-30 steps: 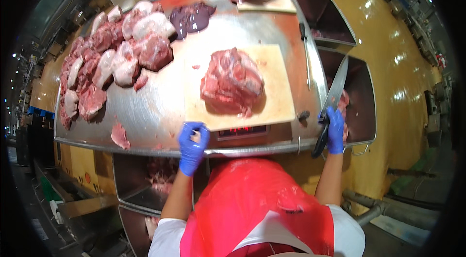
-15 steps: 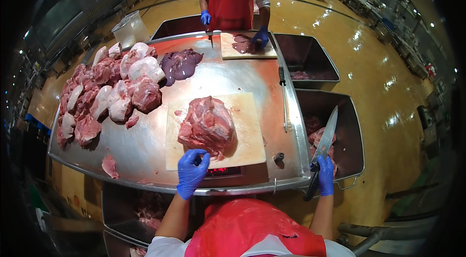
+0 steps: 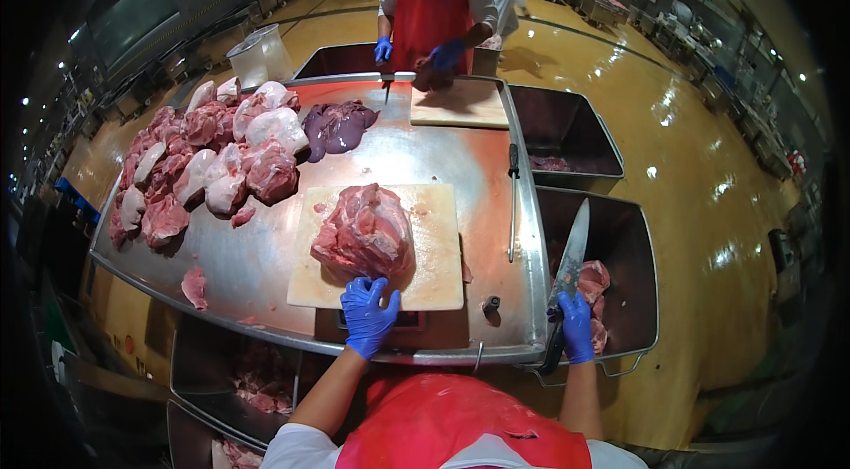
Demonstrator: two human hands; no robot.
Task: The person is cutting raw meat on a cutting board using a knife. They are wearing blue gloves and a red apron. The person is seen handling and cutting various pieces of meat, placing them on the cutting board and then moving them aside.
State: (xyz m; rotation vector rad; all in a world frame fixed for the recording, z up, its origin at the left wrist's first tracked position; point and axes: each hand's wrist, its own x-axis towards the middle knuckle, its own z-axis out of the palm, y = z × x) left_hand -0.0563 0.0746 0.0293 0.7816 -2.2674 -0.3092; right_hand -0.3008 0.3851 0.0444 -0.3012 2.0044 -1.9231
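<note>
Steady meat (image 3: 365, 230) on board (image 3: 434, 285), toward near edge of worktop (image 3: 243, 265); keep left hand (image 3: 369, 317) fingertips clear of cut line | left: half-curled at meat's near side, can't tell if gripping | right hand (image 3: 577, 327): closed around long, tapered steel knife (image 3: 573, 248) by worktop's near-right corner | moist, lobed, pink-red, pale fat; flat cream slab, shiny metal around

From my remote view I can read no text, number or sign; the dark display panel (image 3: 411, 321) by the cutting board (image 3: 438, 248) (partly behind the left hand (image 3: 368, 319)) is illegible.
</note>
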